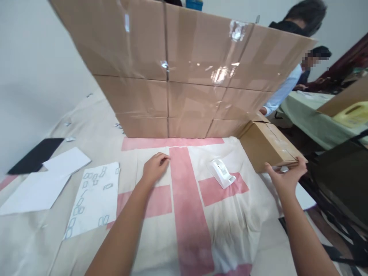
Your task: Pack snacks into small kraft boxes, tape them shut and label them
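At two o'clock the right hand (pixel 286 175) pinched a corner of the small brown cardboard box (pixel 264 143). The left hand (pixel 155 167), curled and empty, pressed the pink-striped cloth (pixel 189 214). Lifting would probably need both.

The box (pixel 266 147) was a small brown cardboard one, shut and taped along the top. It lay flat at the cloth's right edge, angled, far end right up against the cardboard wall (pixel 186 76). The cloth (pixel 230 218) was off-white with faded pink bands crossing it, spread flat on the table, kinda grubby and wrinkled.
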